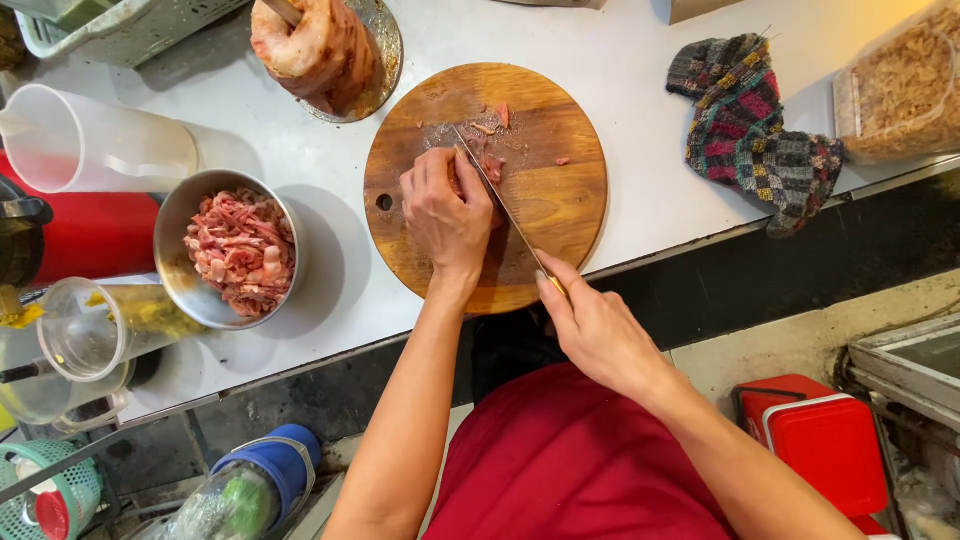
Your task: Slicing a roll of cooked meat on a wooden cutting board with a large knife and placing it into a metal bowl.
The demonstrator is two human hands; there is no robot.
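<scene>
Curled fingers of the left hand press down on a small piece of raw meat near the middle of the frame, the grip bunched tight over it. Beside it, the right hand has its grip wrapped around the handle of a knife, forefinger stretched along the top; the long thin blade runs up and left, its edge resting just against the left knuckles and touching the meat. Both meat and hands sit over a round wooden cutting board, which lies on a pale surface and carries a few pink scraps near its upper part.

At left of the board stands a metal bowl filled with sliced raw meat. Further left are a clear plastic jug and a clear cup. At the top of the frame, a metal dish holds a large lump of meat. A chequered cloth lies crumpled at upper right, next to a clear tub of pale shreds. A red box sits on the floor at lower right.
</scene>
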